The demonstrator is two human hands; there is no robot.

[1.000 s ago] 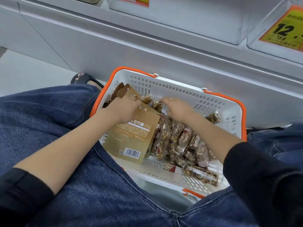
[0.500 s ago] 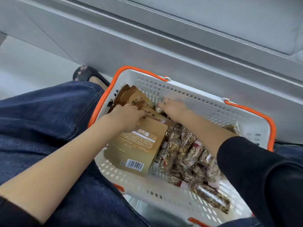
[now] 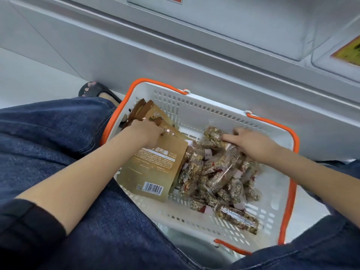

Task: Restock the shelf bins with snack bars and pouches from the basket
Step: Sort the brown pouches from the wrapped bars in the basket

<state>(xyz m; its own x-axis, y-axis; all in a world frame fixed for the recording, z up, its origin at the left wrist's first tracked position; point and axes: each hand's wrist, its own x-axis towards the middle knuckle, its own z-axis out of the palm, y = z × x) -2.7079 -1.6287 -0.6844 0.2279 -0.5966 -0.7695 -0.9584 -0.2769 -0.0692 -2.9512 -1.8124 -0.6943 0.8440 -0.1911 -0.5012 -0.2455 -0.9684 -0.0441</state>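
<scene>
**Gathering stock from the basket at the foot of the shelving**

Grey metal shelving (image 3: 214,61) fills the background, with translucent plastic shelf bins (image 3: 243,22) above it and a blurred orange price label (image 3: 348,52) at the far right; pale floor (image 3: 29,78) runs off to the left, where a dark sandal (image 3: 93,90) shows beside blue denim trousers (image 3: 54,137); the white perforated plastic basket with orange rim (image 3: 295,145) sits low between the person's knees, hard up against the shelf base

Inside it, flat gold-brown foil pouches (image 3: 153,168) lean along the left side, and clear-wrapped nut-and-seed snack bars (image 3: 216,178) lie heaped in the middle and right; the left hand (image 3: 145,131) has its fingers curled over the tops of the pouches, gripping them near the upper edge; the right hand (image 3: 251,142) is closed round one bar at the top of the heap, thumb and fingers wrapped about it

To do this pick well, I would judge it best to square the pouches into one stack before lifting, since slick foil can fan out; bars should be taken as a small bundle, lengthways, because loose film slides; lift straight up, clear of the basket wall, then sort each kind to its own bin
</scene>
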